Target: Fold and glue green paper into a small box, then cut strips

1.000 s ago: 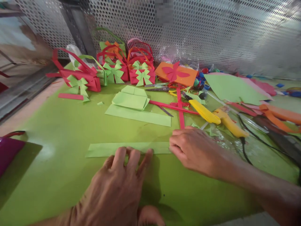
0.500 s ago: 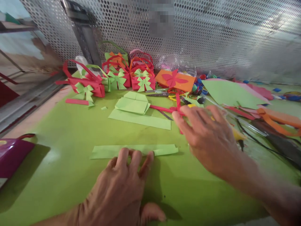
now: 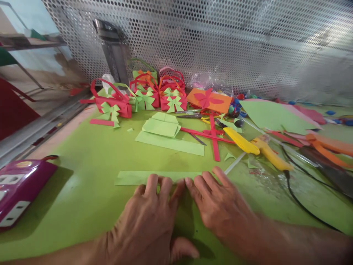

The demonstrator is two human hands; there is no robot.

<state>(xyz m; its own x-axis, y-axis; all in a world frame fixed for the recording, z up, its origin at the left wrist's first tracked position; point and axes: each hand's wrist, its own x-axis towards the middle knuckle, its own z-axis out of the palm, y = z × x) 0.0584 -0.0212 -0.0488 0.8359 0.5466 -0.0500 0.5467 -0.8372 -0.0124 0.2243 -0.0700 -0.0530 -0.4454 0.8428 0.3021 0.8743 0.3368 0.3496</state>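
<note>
A folded light green paper strip [image 3: 132,178] lies crosswise on the table in front of me. My left hand [image 3: 154,213] presses its middle with the fingertips, thumb spread out to the side. My right hand [image 3: 220,206] rests its stretched fingers on the strip's right part, close beside the left fingertips, and covers that end. Just beyond lie a flat green paper piece [image 3: 171,144] and a folded green paper piece [image 3: 161,126] overlapping it. Crossed red paper strips [image 3: 215,147] sit to their right.
A yellow glue gun [image 3: 271,154] with a black cord lies at right. Scissors [image 3: 190,116] rest behind the green pieces. Paper bags with bows [image 3: 173,101] and a dark bottle [image 3: 114,55] stand along the perforated metal panel [image 3: 220,44]. A purple power strip [image 3: 24,187] sits at left.
My right hand lifted off the strip's right end, passed over the red strips, then came back down beside my left hand. The left hand has kept pressing. The camera view has shifted somewhat.
</note>
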